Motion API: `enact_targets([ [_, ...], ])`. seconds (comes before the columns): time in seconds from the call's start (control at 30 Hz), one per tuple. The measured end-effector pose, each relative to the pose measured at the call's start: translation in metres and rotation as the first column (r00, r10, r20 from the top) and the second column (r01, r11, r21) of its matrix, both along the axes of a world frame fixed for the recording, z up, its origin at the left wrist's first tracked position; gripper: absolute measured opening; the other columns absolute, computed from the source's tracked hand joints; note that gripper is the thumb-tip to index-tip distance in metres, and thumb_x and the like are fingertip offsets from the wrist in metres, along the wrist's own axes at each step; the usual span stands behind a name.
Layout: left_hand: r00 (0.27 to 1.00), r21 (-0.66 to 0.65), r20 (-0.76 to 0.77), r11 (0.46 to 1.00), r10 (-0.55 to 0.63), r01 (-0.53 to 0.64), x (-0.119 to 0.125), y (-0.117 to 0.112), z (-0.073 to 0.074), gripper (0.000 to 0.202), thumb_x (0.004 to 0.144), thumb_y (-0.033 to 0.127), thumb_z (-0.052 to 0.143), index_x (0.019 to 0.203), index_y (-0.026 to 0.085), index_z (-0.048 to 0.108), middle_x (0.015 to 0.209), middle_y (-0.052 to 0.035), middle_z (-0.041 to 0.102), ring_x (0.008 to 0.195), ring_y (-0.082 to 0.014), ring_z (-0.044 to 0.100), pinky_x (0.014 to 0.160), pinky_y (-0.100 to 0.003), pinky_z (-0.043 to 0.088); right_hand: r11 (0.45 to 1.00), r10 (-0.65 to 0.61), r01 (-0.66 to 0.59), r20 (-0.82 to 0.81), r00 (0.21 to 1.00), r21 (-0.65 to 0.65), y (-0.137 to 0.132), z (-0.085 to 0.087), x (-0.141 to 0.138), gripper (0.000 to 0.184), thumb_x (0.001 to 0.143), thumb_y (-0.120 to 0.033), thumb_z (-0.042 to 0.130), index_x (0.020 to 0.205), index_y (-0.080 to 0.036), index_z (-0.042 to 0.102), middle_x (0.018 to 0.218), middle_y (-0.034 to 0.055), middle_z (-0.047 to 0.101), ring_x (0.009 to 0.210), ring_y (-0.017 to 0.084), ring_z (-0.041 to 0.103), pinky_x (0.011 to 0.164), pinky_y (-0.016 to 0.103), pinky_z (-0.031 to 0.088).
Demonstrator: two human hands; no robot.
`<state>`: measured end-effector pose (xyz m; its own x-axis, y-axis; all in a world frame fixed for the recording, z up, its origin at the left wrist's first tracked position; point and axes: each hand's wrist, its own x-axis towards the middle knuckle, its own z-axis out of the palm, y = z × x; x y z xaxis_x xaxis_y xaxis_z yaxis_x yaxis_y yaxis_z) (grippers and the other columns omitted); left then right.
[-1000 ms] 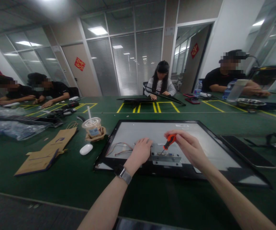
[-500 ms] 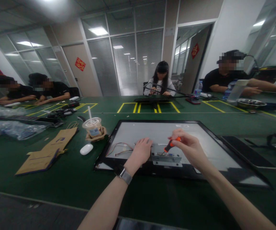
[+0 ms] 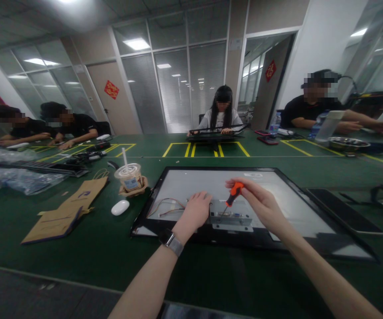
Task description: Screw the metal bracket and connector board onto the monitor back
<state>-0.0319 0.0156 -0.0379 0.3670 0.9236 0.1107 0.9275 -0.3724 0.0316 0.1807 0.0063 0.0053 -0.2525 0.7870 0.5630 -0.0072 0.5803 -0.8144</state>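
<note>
A pale drink was held in the clear plastic cup (image 3: 128, 176). The orange-handled screwdriver (image 3: 233, 195), tilted onto the grey metal bracket (image 3: 234, 218), was pinched in the fingers of the right hand (image 3: 261, 206); the left hand (image 3: 196, 210) was laid beside it, fingers curled together.

Premises: an office floor in use as an electronics assembly room. It is enclosed by glass partitions (image 3: 35, 55) with blinds (image 3: 174, 97), under ceiling light panels (image 3: 136, 43). One long green worktop (image 3: 78, 257) carries yellow-taped bays (image 3: 204, 148). Seated people (image 3: 222, 113) work on opened flat screens (image 3: 211, 181) along its edges.
</note>
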Motion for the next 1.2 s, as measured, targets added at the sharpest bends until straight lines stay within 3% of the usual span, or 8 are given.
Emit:
enact_targets([
  [0.23,1.0,0.014,-0.008,1.0,-0.002,0.002,0.0,0.001,-0.003,0.041,0.097,0.008,0.039,0.133,0.016,0.056,0.137,-0.014,0.058,0.124,-0.0251,0.055,0.107,-0.039,0.043,0.995,-0.073,0.075,-0.042,0.996,0.066,0.0,0.003,-0.003,0.02,0.081,-0.041,0.079,0.093,-0.025,0.079,0.088,0.0053,0.07,0.084,0.023,0.07,0.077,0.038,0.062],
  [0.33,1.0,0.021,-0.005,1.0,-0.004,0.004,-0.001,0.003,-0.006,0.041,0.097,0.009,0.039,0.133,0.016,0.055,0.137,-0.0141,0.058,0.123,-0.0251,0.056,0.106,-0.039,0.044,0.994,-0.088,0.09,-0.03,0.996,0.069,-0.003,0.005,-0.003,0.02,0.087,-0.043,0.072,0.095,-0.027,0.08,0.09,0.0056,0.066,0.083,0.022,0.068,0.074,0.036,0.06],
  [0.5,1.0,0.016,0.001,1.0,-0.007,0.007,-0.002,0.004,-0.007,0.043,0.096,0.007,0.04,0.136,0.015,0.055,0.141,-0.0144,0.056,0.127,-0.0265,0.053,0.108,-0.04,0.042,1.0,-0.03,0.03,-0.012,0.999,0.006,0.0,-0.001,0.002,0.026,0.097,-0.042,0.06,0.111,-0.028,0.077,0.108,0.0071,0.073,0.104,0.026,0.069,0.095,0.043,0.054],
  [0.6,1.0,0.009,0.01,1.0,-0.004,0.004,-0.001,0.003,-0.005,0.043,0.097,0.007,0.039,0.136,0.015,0.054,0.14,-0.014,0.056,0.127,-0.0261,0.054,0.109,-0.04,0.043,0.995,0.057,-0.06,-0.044,0.997,-0.079,0.002,-0.006,0.004,0.03,0.099,-0.039,0.058,0.122,-0.03,0.073,0.105,0.006,0.076,0.105,0.026,0.07,0.099,0.047,0.053],
  [0.8,1.0,0.001,0.006,1.0,0.0,0.0,-0.001,0.001,-0.003,0.041,0.096,0.008,0.04,0.134,0.015,0.056,0.141,-0.0142,0.056,0.126,-0.0258,0.054,0.108,-0.04,0.044,1.0,-0.01,0.01,-0.091,0.996,0.009,0.0,0.002,0.0,0.013,0.085,-0.039,0.076,0.087,-0.027,0.081,0.09,0.0054,0.068,0.085,0.022,0.066,0.075,0.036,0.057],
  [0.97,1.0,0.022,0.013,1.0,-0.01,0.01,-0.001,0.002,-0.005,0.041,0.097,0.008,0.039,0.134,0.015,0.057,0.141,-0.0138,0.056,0.127,-0.0259,0.054,0.108,-0.039,0.043,0.999,-0.032,0.035,-0.126,0.991,0.02,0.002,0.003,-0.001,0.016,0.079,-0.041,0.081,0.079,-0.025,0.078,0.083,0.0037,0.06,0.078,0.02,0.061,0.066,0.033,0.056],
  [1.2,1.0,0.005,-0.006,1.0,0.009,-0.009,0.0,0.001,-0.002,0.042,0.098,0.009,0.037,0.135,0.015,0.056,0.142,-0.0142,0.055,0.13,-0.0259,0.053,0.11,-0.039,0.041,0.998,0.02,-0.027,-0.101,0.995,-0.064,0.005,-0.005,0.004,0.022,0.092,-0.042,0.068,0.107,-0.029,0.077,0.096,0.0046,0.072,0.09,0.022,0.068,0.083,0.037,0.056],
])
